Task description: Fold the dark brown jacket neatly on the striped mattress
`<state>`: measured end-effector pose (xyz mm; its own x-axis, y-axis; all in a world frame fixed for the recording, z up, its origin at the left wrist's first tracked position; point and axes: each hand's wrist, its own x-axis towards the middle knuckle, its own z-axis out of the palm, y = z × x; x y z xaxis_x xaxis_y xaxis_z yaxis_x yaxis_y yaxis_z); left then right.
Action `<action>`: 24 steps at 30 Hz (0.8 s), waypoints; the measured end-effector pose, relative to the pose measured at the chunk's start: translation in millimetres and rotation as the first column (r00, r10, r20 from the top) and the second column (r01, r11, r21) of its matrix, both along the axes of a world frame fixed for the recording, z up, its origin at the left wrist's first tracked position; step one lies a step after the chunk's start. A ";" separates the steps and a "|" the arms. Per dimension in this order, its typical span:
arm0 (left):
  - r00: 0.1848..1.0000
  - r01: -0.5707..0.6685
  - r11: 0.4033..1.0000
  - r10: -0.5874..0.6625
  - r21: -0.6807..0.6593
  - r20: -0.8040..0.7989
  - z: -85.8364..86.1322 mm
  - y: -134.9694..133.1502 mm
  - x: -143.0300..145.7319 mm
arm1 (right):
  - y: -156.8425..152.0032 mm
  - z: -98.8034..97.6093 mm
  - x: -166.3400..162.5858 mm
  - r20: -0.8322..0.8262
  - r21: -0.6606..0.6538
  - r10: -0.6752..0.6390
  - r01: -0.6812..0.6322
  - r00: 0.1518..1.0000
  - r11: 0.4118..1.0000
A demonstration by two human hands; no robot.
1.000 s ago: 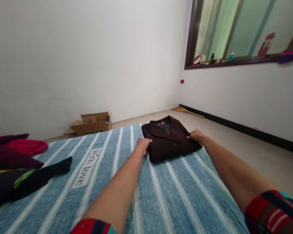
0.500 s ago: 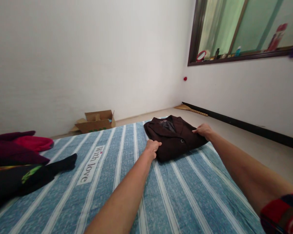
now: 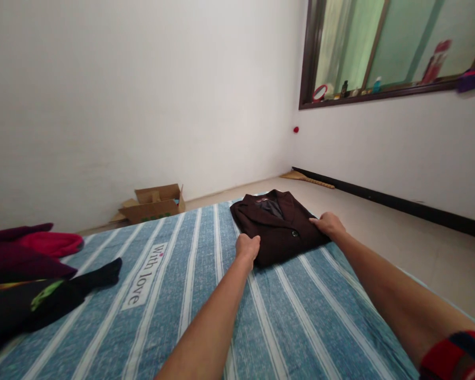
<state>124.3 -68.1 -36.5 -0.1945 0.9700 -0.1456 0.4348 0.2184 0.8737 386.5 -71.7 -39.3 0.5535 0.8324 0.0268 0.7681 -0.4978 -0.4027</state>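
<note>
A folded dark brown jacket (image 3: 279,224) lies at the far right corner of a blue striped mattress (image 3: 206,306). My left hand (image 3: 247,247) grips the jacket's near left corner with curled fingers. My right hand (image 3: 328,224) rests on the jacket's right edge, fingers bent over the cloth. Both arms stretch forward across the mattress.
A pile of dark red, pink and black clothes (image 3: 27,274) lies at the mattress's left edge. An open cardboard box (image 3: 154,203) sits on the floor by the white wall. A broom (image 3: 306,179) lies along the right wall under a window sill (image 3: 380,92) with small bottles.
My left hand has slid from the jacket's left side down to its near left corner. My right hand has stayed on the right edge. The jacket has barely shifted.
</note>
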 end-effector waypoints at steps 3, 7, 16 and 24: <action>0.998 0.013 1.000 -0.013 0.001 -0.055 3.2 -9.6 0.3 | -11.6 8.8 -13.3 0.097 0.028 -0.013 0.010 0.995 1.000; 0.995 0.093 0.992 -0.095 -0.081 -0.024 2.5 -23.5 0.7 | -25.3 23.3 -43.2 0.232 0.119 0.104 -0.134 0.967 0.984; 0.965 0.193 0.962 -0.222 -0.195 -0.138 -2.9 -30.5 -1.7 | -36.4 -2.3 -73.6 0.312 0.179 0.334 -0.400 0.890 0.899; 0.931 0.233 0.944 -0.286 -0.235 -0.227 -5.6 -38.8 -5.3 | -53.2 -5.5 -93.2 0.368 0.232 0.182 -0.280 0.912 0.932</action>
<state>118.9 -106.8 -42.1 0.0038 0.9468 -0.3218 0.7019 0.2267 0.6753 293.3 -124.9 -44.7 0.2638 0.8679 0.4208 0.9606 -0.1970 -0.1958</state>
